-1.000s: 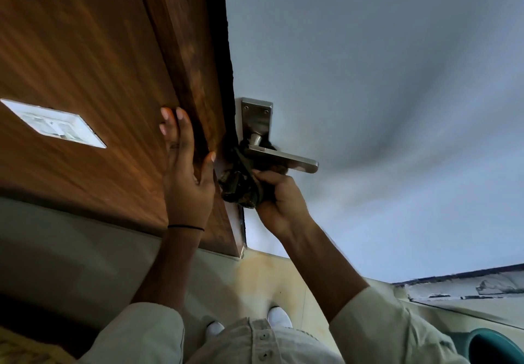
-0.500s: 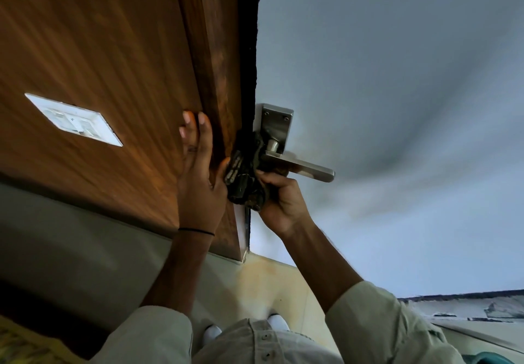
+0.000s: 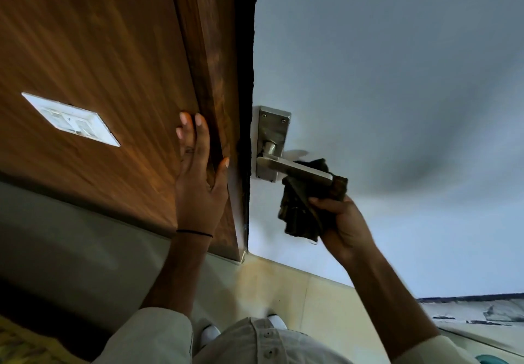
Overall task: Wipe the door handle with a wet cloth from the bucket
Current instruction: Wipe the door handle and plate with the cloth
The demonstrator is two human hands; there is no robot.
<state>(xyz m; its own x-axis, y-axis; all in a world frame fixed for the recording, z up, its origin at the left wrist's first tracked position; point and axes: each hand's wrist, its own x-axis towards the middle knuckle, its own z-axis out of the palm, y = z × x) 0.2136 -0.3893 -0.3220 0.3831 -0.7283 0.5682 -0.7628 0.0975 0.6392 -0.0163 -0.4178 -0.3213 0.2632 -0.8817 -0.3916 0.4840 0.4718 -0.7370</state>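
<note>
Cloth (image 3: 304, 208): dark, crumpled, bunched in the right hand (image 3: 344, 229); pressed up under the free end of the door handle (image 3: 295, 169), a fold poking out past the tip.
Right fingers (image 3: 320, 201): curled closed around the wad of cloth, thumb side toward the lever; nothing else held.
Left hand (image 3: 198, 182): flat and open against the wooden frame (image 3: 207, 80), thumb spread toward the dark edge; nothing gripped, only braced.
Handle location: mounted on a metal backplate (image 3: 273, 125) on the pale door (image 3: 382, 80), just right of the frame edge, between the two hands.
Handle axis: long axis running from the pivot on the plate out to the right and slightly down in the head view; free tip pointing away from the frame, toward the right hand.
Cloth handling: judged soft, limp and light, probably damp; likely to conform to the lever when squeezed, best held as a wad in the palm with folds wrapped round the bar.
Handle handling: judged rigid, smooth metal, likely slippery once wet; probably sprung, so liable to dip under downward pressure.
Also in frame: white switch plate (image 3: 71, 118) on the wood panel, well left of the hands.
Bucket: only a teal rim at the lower right corner, too little to identify.
</note>
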